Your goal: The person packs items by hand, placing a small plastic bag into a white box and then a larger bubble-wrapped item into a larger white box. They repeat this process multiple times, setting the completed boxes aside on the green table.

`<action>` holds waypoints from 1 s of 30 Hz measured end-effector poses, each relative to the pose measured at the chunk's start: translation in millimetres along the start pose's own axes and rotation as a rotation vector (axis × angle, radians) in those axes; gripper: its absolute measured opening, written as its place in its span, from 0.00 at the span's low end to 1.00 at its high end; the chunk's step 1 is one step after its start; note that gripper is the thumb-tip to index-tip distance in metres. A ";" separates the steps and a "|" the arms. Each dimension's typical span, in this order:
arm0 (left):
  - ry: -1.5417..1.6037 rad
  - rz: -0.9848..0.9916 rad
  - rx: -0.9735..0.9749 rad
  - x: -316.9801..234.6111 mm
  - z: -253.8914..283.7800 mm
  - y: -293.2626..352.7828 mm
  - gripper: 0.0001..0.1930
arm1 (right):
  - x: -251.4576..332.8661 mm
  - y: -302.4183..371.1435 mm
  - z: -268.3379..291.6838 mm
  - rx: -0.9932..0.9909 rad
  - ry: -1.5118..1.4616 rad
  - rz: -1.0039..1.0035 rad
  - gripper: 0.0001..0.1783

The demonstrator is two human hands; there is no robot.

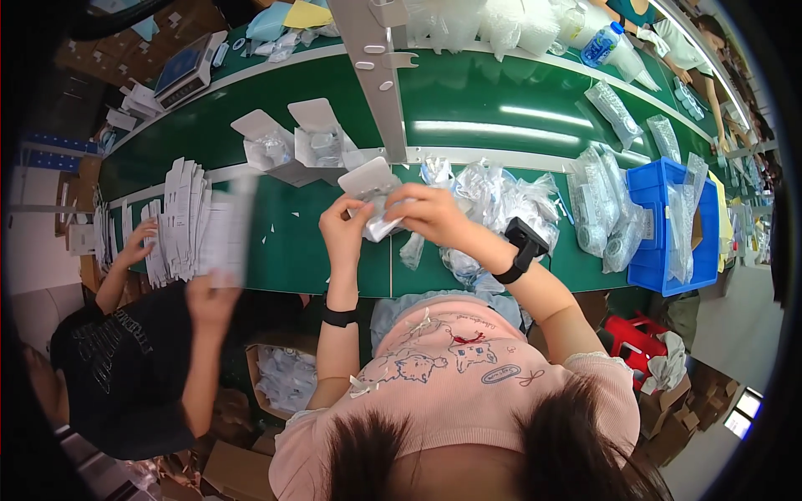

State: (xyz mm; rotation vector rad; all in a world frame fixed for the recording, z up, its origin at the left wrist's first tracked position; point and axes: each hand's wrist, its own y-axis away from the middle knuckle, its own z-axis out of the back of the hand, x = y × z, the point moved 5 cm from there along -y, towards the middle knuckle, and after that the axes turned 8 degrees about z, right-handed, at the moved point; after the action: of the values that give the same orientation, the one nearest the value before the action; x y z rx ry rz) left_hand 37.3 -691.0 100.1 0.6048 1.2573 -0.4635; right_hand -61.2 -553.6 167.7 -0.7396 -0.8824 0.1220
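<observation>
Over the near edge of the green bench I hold a small white carton (pixel 366 177) with its top flap raised. My left hand (pixel 344 225) has thumb and forefinger pinched at the carton's left side. Across the carton's opening reaches my right hand (pixel 430 214), its fingers bent together around a clear plastic bag (pixel 385 199) that shows at the mouth. What lies inside that bag is hidden. Just right of the carton spreads a heap of clear bagged parts (pixel 501 204). Two open white cartons (pixel 321 140) with clear bagged items stand behind to the left.
A co-worker's hand (pixel 210 299) moves a blurred white sheet beside a row of flat folded cartons (pixel 180 221). At right stand a blue bin (pixel 649 221) and bubble-wrapped packs (pixel 597 204). A metal post (pixel 372 75) rises beyond my hands. An open cardboard box (pixel 266 392) sits below.
</observation>
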 end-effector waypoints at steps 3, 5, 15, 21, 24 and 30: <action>0.166 0.020 0.044 6.6 0.6 -3.8 0.07 | -2.3 -1.5 -22.5 0.233 0.189 0.026 0.09; 0.215 0.020 0.045 4.2 1.2 -4.7 0.06 | -9.2 -0.4 -38.0 0.505 0.506 0.020 0.08; 0.227 -0.027 0.001 7.5 2.9 -0.4 0.05 | -4.9 11.1 -42.9 0.501 0.572 0.007 0.14; 0.601 -0.105 -0.418 -2.7 15.3 39.8 0.07 | -0.3 41.7 22.2 -0.166 0.493 -0.008 0.19; 0.389 0.106 -0.050 43.5 12.0 68.0 0.07 | -5.6 100.4 71.6 -0.409 0.708 -0.354 0.23; -0.380 -0.372 0.563 27.0 -100.3 101.4 0.29 | -1.4 197.9 99.1 -0.274 0.991 -0.745 0.36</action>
State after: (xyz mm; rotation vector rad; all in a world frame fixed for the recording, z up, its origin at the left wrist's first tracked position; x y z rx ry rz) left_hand 34.4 -548.6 71.8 0.7093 0.8660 -1.2108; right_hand -96.6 -352.7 81.8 -0.5704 -0.1633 -0.9716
